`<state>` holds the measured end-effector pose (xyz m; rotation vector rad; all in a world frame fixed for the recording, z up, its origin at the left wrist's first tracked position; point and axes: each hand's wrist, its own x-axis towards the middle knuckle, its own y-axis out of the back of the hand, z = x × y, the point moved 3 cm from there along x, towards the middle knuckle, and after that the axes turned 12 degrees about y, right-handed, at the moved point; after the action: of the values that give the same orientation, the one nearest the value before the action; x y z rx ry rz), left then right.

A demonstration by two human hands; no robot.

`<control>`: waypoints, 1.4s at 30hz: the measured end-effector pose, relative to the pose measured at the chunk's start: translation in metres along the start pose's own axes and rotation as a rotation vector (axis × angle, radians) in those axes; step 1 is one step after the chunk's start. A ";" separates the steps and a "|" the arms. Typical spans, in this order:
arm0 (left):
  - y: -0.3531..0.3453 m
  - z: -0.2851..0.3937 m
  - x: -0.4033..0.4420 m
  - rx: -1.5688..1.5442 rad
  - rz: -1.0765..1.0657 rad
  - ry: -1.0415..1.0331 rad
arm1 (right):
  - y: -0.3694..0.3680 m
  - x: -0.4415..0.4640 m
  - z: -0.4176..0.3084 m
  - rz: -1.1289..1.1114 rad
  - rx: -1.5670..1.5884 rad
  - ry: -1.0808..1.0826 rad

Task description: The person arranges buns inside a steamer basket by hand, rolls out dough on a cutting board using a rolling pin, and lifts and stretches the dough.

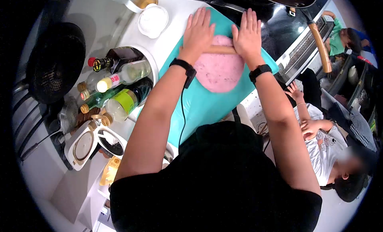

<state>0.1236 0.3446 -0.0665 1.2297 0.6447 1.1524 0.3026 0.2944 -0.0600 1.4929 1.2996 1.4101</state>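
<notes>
A round, flattened sheet of pink dough point(219, 74) with dark specks lies on a teal mat point(181, 108). Across its far part rests a wooden rolling pin point(221, 50). My left hand point(198, 34) lies flat over the pin's left end, fingers stretched forward. Over the right end is my right hand point(247, 37), also flat with fingers extended and the thumb apart. Both palms bear on the pin without wrapping round it. The pin's ends are mostly hidden beneath the hands. Each wrist has a black band.
Several bottles point(127, 72) crowd a holder on the left, near a black pan point(56, 62) on the wall. A white lidded tub point(153, 20) stands beyond the mat. At right are a stovetop point(279, 28) and a wooden pan handle point(320, 48). Two people point(325, 140) are on the right.
</notes>
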 end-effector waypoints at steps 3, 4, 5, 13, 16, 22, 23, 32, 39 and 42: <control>0.006 0.001 -0.053 0.140 -0.076 0.112 | 0.009 -0.047 -0.021 -0.116 0.006 0.033; 0.011 0.005 -0.086 0.088 -0.115 0.147 | 0.017 -0.081 -0.035 -0.204 0.049 0.010; 0.017 0.011 -0.118 0.034 -0.163 0.179 | 0.024 -0.116 -0.047 -0.238 0.126 0.019; 0.009 0.014 -0.053 -0.018 -0.047 0.026 | 0.018 -0.065 -0.026 -0.152 -0.052 0.014; -0.004 0.013 0.001 -0.017 0.057 0.028 | 0.003 -0.023 0.003 0.003 -0.018 0.040; 0.020 0.014 -0.121 -0.045 -0.123 0.116 | 0.028 -0.139 -0.055 -0.226 0.135 0.054; 0.026 0.012 -0.148 -0.047 -0.115 0.121 | 0.041 -0.167 -0.073 -0.289 0.163 0.093; 0.031 0.023 -0.096 -0.118 -0.036 0.040 | 0.035 -0.106 -0.038 -0.094 0.109 0.061; 0.024 0.021 -0.161 0.067 -0.100 -0.025 | 0.037 -0.176 -0.083 -0.224 0.048 0.029; 0.036 0.020 -0.198 -0.005 -0.148 -0.003 | 0.049 -0.216 -0.108 -0.233 0.169 0.037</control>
<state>0.0622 0.1516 -0.0648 1.1592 0.7176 1.0287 0.2275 0.0600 -0.0557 1.3757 1.5925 1.2077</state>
